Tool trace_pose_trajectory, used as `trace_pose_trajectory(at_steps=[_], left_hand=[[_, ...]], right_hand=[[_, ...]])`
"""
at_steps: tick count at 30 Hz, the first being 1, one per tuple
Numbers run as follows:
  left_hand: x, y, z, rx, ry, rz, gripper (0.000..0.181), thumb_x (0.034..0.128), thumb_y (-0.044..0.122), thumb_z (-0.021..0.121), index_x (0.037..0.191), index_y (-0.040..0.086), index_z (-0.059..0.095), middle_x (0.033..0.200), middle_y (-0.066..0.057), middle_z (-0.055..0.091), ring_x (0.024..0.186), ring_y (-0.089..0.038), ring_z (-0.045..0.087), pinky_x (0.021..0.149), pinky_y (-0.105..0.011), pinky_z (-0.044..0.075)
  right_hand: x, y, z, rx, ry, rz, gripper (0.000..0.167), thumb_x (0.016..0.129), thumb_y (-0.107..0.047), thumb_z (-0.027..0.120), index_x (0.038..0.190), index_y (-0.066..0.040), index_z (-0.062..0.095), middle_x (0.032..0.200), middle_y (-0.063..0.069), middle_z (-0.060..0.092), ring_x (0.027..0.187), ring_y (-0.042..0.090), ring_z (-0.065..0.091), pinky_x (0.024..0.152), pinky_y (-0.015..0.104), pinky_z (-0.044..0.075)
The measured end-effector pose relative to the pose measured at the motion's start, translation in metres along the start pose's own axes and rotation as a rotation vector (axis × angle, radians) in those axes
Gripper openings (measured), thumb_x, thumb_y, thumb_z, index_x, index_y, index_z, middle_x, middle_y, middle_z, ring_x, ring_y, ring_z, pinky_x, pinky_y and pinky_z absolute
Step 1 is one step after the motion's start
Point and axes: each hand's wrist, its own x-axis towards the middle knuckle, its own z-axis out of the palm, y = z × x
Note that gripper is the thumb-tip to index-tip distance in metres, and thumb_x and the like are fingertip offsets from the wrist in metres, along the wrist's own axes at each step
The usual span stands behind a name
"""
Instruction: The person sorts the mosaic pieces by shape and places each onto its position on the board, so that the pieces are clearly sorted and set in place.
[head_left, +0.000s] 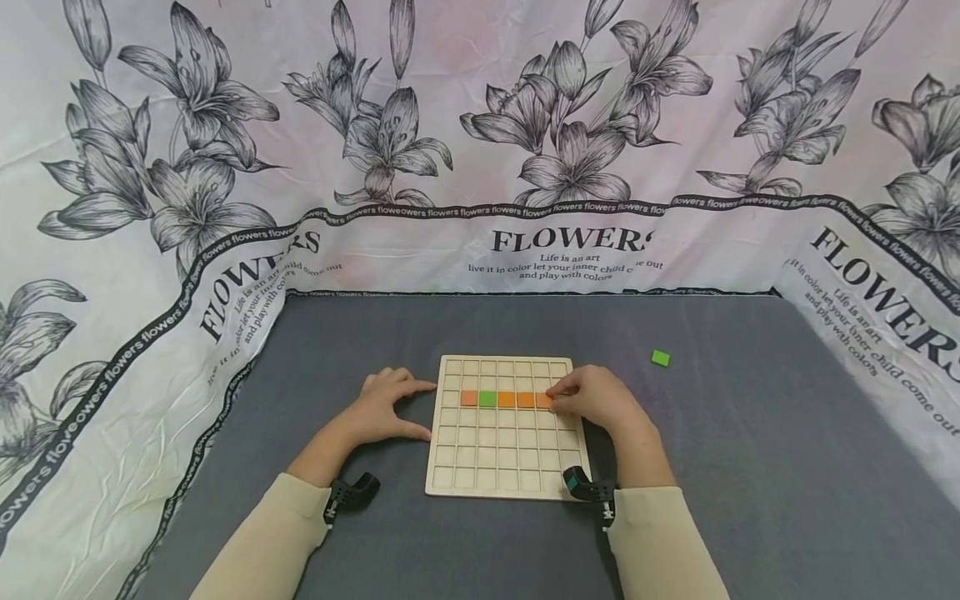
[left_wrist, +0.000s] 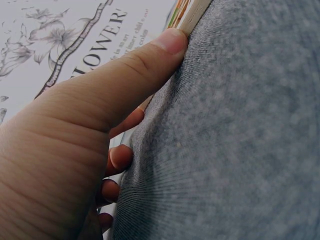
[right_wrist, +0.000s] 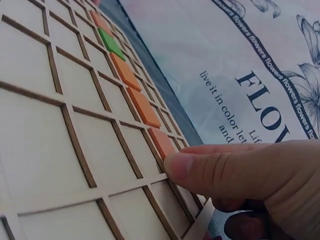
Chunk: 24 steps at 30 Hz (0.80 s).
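we are seeing the right hand pinching the right-end orange tile between thumb and forefinger. that tile is lying at the right end of a straight row in the far half of the wooden grid board, which is resting flat on the gray tablecloth. we are counting four others to its left: a leftmost orange tile, a green tile just beside it, then two middle orange tiles, all sitting in the grid's compartments.

we are finding the left hand spread, its thumb and forefinger reaching out, both tips touching the board's left edge; it is pinching nothing.

we are noticing a loose green tile lying on the cloth beyond the right hand, well apart from the board. a black device is sitting at each wrist, beside beige sleeves. behind everything, a floral curtain is hanging.
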Motion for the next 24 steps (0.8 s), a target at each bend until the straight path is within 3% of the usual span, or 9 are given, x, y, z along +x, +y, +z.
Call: trace_pose_trajectory(at_steps=[5,9,14,20,24], left_hand=[[0.000,0.000,0.000,-0.001,-0.005,-0.001,0.085,0.0725,0.066,0.084,0.143,0.024,0.064,0.106,0.008,0.052,0.090,-0.013,0.038,0.083,-0.042,0.026],[0.001,-0.001,0.001,-0.002,-0.010,-0.005,0.084,0.0729,0.066,0.084,0.143,0.024,0.063,0.106,0.008,0.051,0.089,-0.013,0.038,0.083,-0.041,0.026],[0.001,-0.001,0.001,-0.005,-0.004,-0.002,0.084,0.0730,0.065,0.085,0.143,0.024,0.064,0.106,0.008,0.052,0.090,-0.013,0.038,0.083,-0.041,0.026],[0.001,0.000,0.000,-0.001,-0.016,-0.013,0.086,0.0728,0.067,0.084,0.144,0.024,0.062,0.107,0.008,0.052,0.091,-0.013,0.039,0.084,-0.041,0.026],[0.001,-0.001,0.001,0.001,-0.025,-0.021,0.086,0.0728,0.066,0.084,0.145,0.025,0.062,0.107,0.009,0.051,0.091,-0.013,0.039,0.084,-0.040,0.026]], right_hand=[[0.000,-0.001,-0.001,-0.011,-0.007,0.017,0.025,0.087,-0.019,0.084,0.111,-0.018,0.082,0.109,0.004,0.072,0.092,0.019,0.063,0.081,0.042,0.053],[-0.002,0.000,-0.007,0.019,-0.026,0.012,0.039,0.090,-0.027,0.082,0.127,-0.016,0.076,0.087,0.001,0.061,0.076,0.018,0.052,0.067,0.036,0.045],[-0.006,0.010,-0.020,0.029,0.082,-0.021,0.049,0.096,-0.033,0.075,0.138,-0.009,0.067,0.068,0.001,0.043,0.059,0.018,0.038,0.057,0.035,0.034],[-0.010,0.029,-0.031,0.043,0.205,0.035,0.053,0.100,-0.030,0.069,0.145,-0.004,0.058,0.075,0.008,0.048,0.058,0.022,0.042,0.054,0.037,0.036],[-0.009,0.040,-0.032,0.033,0.256,0.110,0.060,0.101,-0.033,0.067,0.150,-0.003,0.051,0.092,0.012,0.051,0.073,0.026,0.048,0.062,0.039,0.039]])
